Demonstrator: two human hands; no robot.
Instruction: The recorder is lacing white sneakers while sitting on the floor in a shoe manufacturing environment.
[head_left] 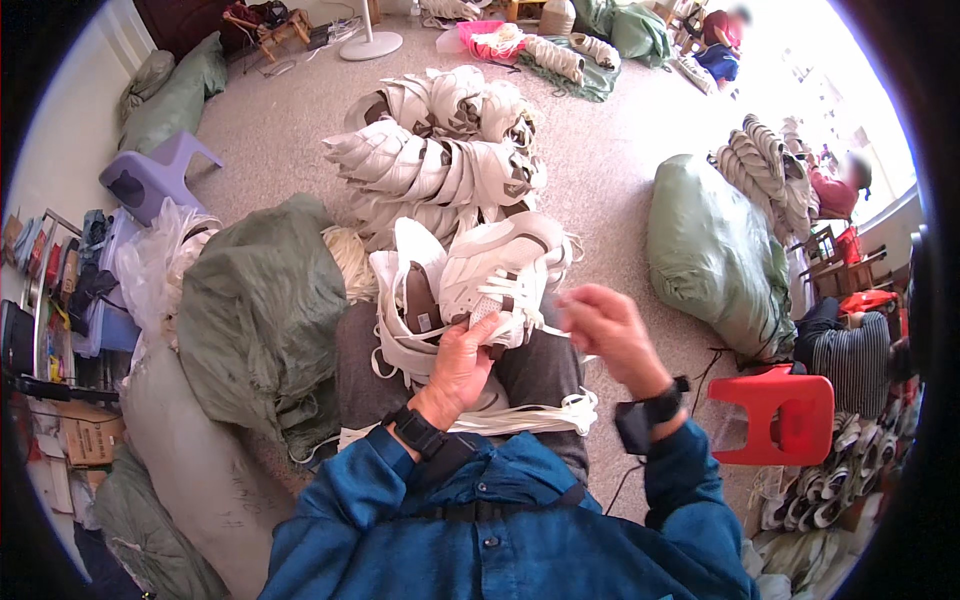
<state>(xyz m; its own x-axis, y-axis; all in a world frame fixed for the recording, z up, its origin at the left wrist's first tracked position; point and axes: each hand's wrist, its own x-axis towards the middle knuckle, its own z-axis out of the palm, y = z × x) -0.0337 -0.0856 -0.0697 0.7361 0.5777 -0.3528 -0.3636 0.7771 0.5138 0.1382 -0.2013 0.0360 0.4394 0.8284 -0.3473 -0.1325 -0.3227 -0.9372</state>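
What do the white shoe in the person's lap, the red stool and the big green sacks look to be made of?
The white shoe looks like smooth synthetic leather, matte with stitched panels. The red stool appears to be moulded plastic, glossy and uniform in colour. The green sacks look like thin woven or plastic sheeting, crinkled and slightly shiny; which one I cannot tell.

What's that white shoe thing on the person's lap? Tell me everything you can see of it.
The white shoe upper is an unfinished sneaker top with no sole visible, pale and leather-like, with white lacing at its front. It lies tilted on the lap, atop more white pieces. The left hand grips its lower edge; the right hand hovers just beside it, its fingers blurred. A brown-lined upper lies against its left side.
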